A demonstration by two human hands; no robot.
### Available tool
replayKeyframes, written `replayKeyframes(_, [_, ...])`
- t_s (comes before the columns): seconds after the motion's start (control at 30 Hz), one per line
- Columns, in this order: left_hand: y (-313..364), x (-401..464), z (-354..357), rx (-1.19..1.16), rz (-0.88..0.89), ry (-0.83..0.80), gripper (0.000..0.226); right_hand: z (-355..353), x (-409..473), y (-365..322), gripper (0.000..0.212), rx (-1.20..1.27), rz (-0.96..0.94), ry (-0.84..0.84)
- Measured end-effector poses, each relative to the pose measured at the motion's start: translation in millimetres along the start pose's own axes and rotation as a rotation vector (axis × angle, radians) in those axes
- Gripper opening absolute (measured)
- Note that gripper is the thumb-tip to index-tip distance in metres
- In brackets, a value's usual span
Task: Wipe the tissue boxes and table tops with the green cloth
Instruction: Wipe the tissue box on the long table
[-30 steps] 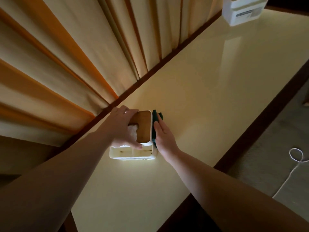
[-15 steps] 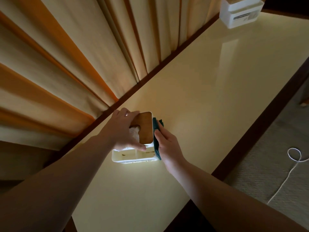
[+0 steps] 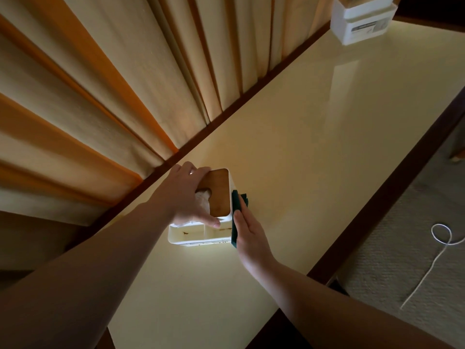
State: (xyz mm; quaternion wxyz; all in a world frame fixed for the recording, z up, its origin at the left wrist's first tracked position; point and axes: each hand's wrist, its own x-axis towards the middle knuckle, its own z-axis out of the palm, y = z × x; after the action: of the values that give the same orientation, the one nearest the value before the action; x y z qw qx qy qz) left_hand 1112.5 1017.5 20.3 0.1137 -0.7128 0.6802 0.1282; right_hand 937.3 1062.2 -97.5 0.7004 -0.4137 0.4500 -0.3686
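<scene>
A white tissue box (image 3: 198, 235) with a brown wooden lid (image 3: 219, 192) stands on the cream table top (image 3: 302, 137) near the curtain side. My left hand (image 3: 187, 195) lies over the top of the box, fingers wrapped across its lid and thumb on the near rim. My right hand (image 3: 247, 231) presses the green cloth (image 3: 236, 210) flat against the box's right side, fingers straight. A second white tissue box (image 3: 362, 20) stands at the table's far end.
Orange and beige curtains (image 3: 113, 96) hang along the table's left edge. A dark wooden rim (image 3: 392, 177) borders the table on the right. Beyond it lies grey carpet with a white cord (image 3: 437, 250).
My right hand has slid the green cloth a little nearer along the box's right side. The left hand keeps holding the box.
</scene>
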Motion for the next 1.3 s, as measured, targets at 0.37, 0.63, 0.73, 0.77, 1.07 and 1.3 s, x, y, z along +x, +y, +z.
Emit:
replayKeyframes(0.37, [0, 3, 2, -0.051, -0.009, 0.016, 0.138, -2, 48, -36, 0.038, 0.066, 0.007, -0.032])
replayKeyframes(0.63, [0, 4, 3, -0.021, -0.025, 0.011, 0.142, -2, 12, -5, 0.048, -0.005, 0.004, 0.007])
replayKeyframes(0.73, [1, 5, 1, -0.015, -0.024, 0.005, 0.142, -2, 0, -6, 0.047, 0.029, -0.015, -0.004])
replayKeyframes(0.77, [1, 4, 1, -0.016, -0.023, 0.006, 0.143, -1, 0, -10, 0.047, 0.040, -0.025, -0.008])
replayKeyframes(1.07, [0, 5, 3, -0.026, -0.019, 0.004, 0.142, 4, 53, -45, 0.041, 0.104, 0.027, -0.012])
replayKeyframes(1.3, [2, 4, 1, -0.025, -0.035, -0.001, 0.141, -1, 20, -14, 0.050, -0.003, 0.001, -0.004])
